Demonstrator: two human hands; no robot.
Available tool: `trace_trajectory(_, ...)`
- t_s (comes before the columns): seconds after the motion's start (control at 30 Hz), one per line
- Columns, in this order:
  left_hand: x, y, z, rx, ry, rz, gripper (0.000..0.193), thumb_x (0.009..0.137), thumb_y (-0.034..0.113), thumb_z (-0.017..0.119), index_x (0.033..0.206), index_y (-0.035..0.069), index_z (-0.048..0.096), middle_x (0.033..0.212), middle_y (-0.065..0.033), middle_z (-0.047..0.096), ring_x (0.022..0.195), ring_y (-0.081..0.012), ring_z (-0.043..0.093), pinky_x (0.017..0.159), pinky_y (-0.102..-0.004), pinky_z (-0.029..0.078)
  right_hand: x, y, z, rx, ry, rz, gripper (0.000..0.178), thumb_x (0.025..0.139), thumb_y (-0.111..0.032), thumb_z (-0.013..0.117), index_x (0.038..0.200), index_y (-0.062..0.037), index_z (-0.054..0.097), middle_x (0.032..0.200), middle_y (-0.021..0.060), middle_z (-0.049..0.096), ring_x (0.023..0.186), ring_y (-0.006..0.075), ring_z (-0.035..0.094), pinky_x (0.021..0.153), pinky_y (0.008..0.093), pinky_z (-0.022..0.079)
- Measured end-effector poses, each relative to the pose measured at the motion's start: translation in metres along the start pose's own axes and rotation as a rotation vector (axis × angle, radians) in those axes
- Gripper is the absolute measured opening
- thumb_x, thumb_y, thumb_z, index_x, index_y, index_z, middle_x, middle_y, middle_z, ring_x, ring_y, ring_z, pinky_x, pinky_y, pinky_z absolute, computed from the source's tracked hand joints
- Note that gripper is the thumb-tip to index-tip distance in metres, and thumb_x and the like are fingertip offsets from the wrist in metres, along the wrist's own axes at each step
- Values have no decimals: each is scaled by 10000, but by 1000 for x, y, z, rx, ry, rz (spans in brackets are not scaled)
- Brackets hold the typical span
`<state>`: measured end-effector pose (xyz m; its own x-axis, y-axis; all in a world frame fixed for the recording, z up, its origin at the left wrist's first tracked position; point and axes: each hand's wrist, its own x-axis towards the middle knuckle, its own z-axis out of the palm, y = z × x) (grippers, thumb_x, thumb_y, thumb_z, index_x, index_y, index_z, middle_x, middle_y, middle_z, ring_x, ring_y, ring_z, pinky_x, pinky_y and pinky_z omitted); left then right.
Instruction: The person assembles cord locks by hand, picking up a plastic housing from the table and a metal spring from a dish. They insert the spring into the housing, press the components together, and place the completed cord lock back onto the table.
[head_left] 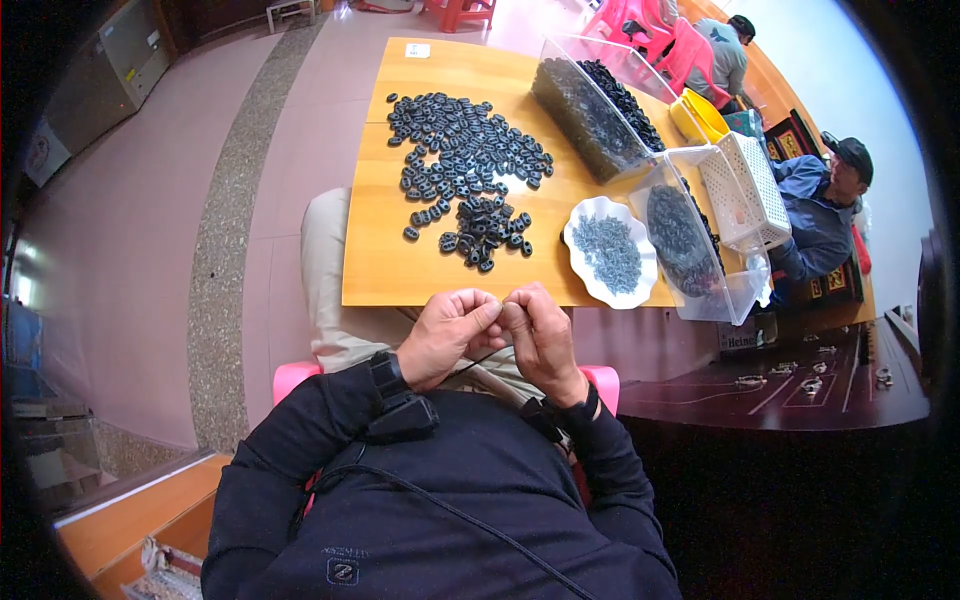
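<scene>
Just off the near edge of the wooden table (470,285), my left hand (446,338) and my right hand (543,338) meet fingertip to fingertip. Both are closed in a pinch, and whatever lies between the fingers is too small or hidden to name. Beyond them on the table is a small heap of black oval pieces with two holes (487,232). More such pieces (455,140) spread loosely behind it. To the right of the heap stands a white scalloped dish (628,299) holding many small greyish, clear-looking parts (606,254).
Two clear plastic boxes, a large one (590,120) and a smaller one (735,300), hold dark pieces at the table's right. Near them are a white perforated basket (748,190) and a yellow basin (700,117). A person in a cap (815,210) sits beyond; another person (725,60) sits farther back.
</scene>
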<state>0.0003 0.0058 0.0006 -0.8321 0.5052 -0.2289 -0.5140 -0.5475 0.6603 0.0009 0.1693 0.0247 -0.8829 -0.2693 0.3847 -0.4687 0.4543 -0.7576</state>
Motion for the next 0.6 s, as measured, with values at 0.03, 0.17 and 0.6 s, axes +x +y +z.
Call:
trace_trajectory(0.03, 1, -2, -2, 19, -4, 20, 202, 971, 216, 547, 1003, 23, 595, 845, -23, 613, 714, -94, 610, 670, -226, 532, 1, -1, 0, -49, -4, -43, 33, 893, 0, 565, 887, -2, 532, 777, 126, 531, 651, 255, 538, 578, 333, 437)
trace_trajectory(0.17, 2, -3, -2, 87, 19, 61, 184, 965, 198, 558, 1006, 22, 591, 850, -24, 629, 717, -96, 621, 663, -223, 528, 1, 1, 0, -177, -6, -102, 64, 893, -37, 575, 921, -12, 524, 795, 164, 529, 662, 351, 559, 569, 410, 457)
trace_trajectory(0.6, 3, -2, -2, 218, 28, 150, 166, 966, 191, 558, 994, 32, 597, 869, -12, 634, 737, -67, 605, 638, -192, 494, -1, 3, -1, 161, -72, 186, 49, 921, -19, 566, 888, 13, 550, 766, 79, 578, 675, 146, 584, 601, 272, 466)
